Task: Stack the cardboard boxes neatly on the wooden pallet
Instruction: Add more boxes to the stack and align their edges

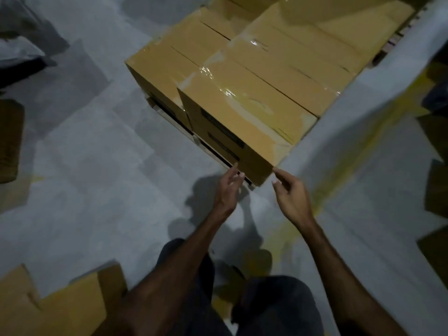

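Observation:
Several taped brown cardboard boxes lie side by side on a low wooden pallet (167, 112), whose pale edge shows under them at the left. The nearest box (244, 112) points a corner toward me. My left hand (229, 187) hovers just off that corner's left face, fingers loosely spread and holding nothing. My right hand (291, 192) sits at the corner's right side, its fingertips close to the box edge, fingers relaxed and empty. Whether either hand touches the box is unclear.
Loose cardboard boxes (55, 304) lie on the grey floor at the lower left. Another brown box (9, 139) sits at the left edge, and more dark ones (436, 190) along the right. A yellow floor line (339, 170) runs diagonally on the right.

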The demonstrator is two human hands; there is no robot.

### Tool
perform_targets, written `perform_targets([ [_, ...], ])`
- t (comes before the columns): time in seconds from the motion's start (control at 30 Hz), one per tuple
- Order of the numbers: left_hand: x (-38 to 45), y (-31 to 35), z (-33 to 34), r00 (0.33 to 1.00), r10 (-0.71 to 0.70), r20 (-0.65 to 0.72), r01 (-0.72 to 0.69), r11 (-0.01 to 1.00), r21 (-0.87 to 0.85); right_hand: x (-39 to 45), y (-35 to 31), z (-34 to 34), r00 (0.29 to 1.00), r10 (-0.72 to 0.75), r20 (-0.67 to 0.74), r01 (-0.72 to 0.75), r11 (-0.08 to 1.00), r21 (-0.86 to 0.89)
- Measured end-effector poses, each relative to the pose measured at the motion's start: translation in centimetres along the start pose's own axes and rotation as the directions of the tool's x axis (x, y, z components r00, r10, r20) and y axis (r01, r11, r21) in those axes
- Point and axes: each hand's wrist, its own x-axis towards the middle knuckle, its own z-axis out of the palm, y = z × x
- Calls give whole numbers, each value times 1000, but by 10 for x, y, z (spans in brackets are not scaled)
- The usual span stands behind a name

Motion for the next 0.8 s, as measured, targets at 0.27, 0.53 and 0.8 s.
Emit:
perform_targets([
  [0.27, -169, 81, 16, 981, 55, 185, -89, 980, 180, -173, -8, -102, 889, 344, -301, -214, 895, 391],
  [0.53, -208, 109, 53, 872, 104, 479, -269, 919, 290, -265, 14, -136, 746, 476, -466, -237, 844, 482],
  [0.8, -198, 142, 96, 666, 30, 745, -407, 852, 329, -328, 20, -128, 416, 709, -569, -165, 674, 720],
])
